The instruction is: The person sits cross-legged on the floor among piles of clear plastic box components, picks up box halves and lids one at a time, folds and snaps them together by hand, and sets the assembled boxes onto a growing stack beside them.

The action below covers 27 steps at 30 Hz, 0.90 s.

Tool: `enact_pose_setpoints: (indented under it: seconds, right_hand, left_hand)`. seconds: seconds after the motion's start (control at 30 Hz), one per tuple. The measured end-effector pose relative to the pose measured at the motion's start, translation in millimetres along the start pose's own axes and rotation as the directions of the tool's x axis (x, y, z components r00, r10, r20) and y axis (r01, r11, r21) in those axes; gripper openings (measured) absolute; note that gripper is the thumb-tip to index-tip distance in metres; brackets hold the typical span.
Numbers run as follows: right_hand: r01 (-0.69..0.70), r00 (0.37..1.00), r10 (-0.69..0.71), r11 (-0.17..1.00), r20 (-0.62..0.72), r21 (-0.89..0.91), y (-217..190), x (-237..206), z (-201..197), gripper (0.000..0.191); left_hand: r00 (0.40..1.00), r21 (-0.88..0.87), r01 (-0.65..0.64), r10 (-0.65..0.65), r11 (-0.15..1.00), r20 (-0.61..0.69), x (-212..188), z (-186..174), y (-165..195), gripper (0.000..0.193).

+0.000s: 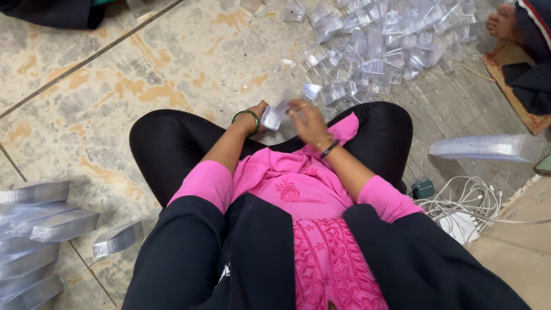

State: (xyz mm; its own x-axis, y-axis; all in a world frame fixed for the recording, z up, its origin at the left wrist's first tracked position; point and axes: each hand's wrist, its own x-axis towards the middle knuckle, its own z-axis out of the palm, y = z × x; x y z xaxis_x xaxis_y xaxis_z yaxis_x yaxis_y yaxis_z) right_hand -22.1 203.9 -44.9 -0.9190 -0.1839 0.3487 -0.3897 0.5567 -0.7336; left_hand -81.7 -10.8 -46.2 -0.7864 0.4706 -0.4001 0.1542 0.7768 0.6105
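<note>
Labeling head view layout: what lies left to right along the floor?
Stacked clear plastic packs → left hand → small clear plastic box → right hand → tangle of white cables → long clear stack.

Clear, glossy plastic boxes [379, 51] lie heaped at the top edge of a polished, mottled stone-tile floor [172, 63]. Silvery, shiny flat-packed plastic stacks [40, 224] sit at its left edge; smooth white cables [470, 201] coil at its right. The pink cloth tunic [321, 247] looks matt and embroidered.
</note>
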Motion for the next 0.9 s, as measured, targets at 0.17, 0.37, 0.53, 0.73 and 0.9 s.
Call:
enact_pose_setpoints:
  seconds: [0.17, 0.37, 0.53, 0.73, 0.9]
  right_hand:
    - [0.264, 0.912, -0.088, 0.874, 0.401, -0.408, -22.9, -2.4, 48.7, 0.037]
    - [0.024, 0.998, -0.001, 0.917, 0.058, -0.398, 3.7, 30.5, 15.8, 0.02]
    - [-0.478, 0.852, 0.524, 0.788, 0.013, -0.388, 39.1, 53.2, -49.5, 0.03]
    - [-0.687, 0.718, 0.696, 0.71, 0.002, -0.154, 27.9, 82.0, -17.1, 0.034]
    - [-0.488, 0.866, 0.388, 0.791, 0.316, 0.367, -17.0, 91.3, 20.9, 0.027]
  left_hand:
    - [0.998, -0.006, 0.055, -0.055, 0.998, 0.019, 4.0, 7.3, -10.2, 0.085]
    - [0.97, 0.172, 0.242, -0.232, 0.955, -0.076, -4.2, 6.9, -23.2, 0.055]
    - [0.898, -0.113, 0.113, -0.151, 0.987, -0.414, -23.4, -9.2, -31.9, 0.05]
    - [0.848, -0.487, -0.058, -0.214, 0.872, -0.485, -11.6, -15.6, -38.7, 0.046]
    - [0.92, -0.793, -0.186, -0.18, 0.58, -0.347, 9.4, -16.5, -39.9, 0.073]
